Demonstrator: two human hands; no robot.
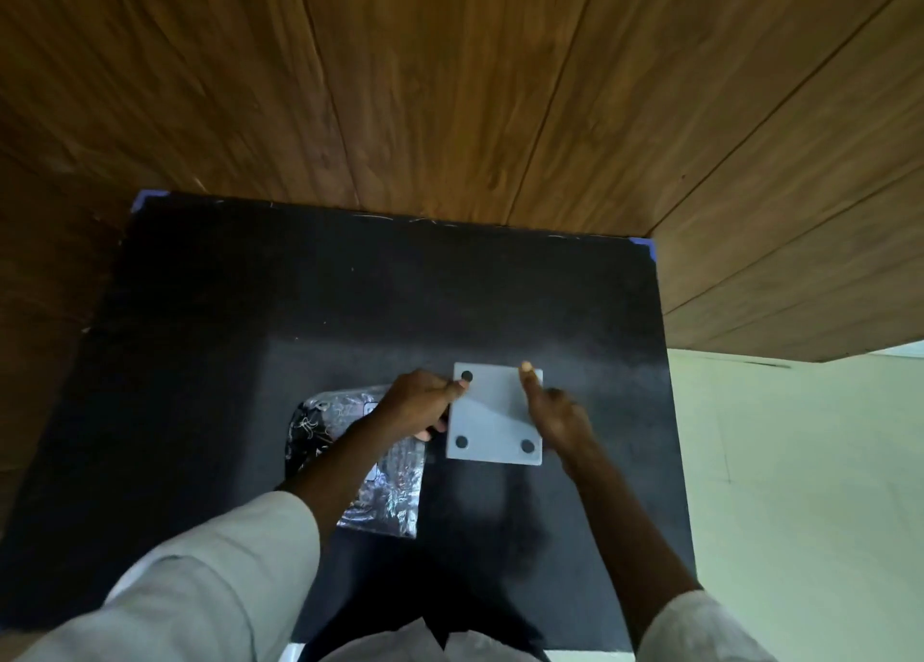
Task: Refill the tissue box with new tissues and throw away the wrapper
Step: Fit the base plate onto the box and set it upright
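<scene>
The tissue box (492,419) stands upside down on the black table (350,321), its pale grey base with round dark feet facing up. My left hand (422,404) grips its left edge, thumb on the base near a foot. My right hand (555,411) holds the right side, thumb pressed on the far right corner of the base. A shiny wrapped pack of new tissues (370,461) lies flat on the table just left of the box, partly hidden under my left forearm.
Wooden panel walls (450,86) close off the table at the back and on the right. A pale floor (800,486) shows past the table's right edge. Blue tape (645,243) marks the table's far corners.
</scene>
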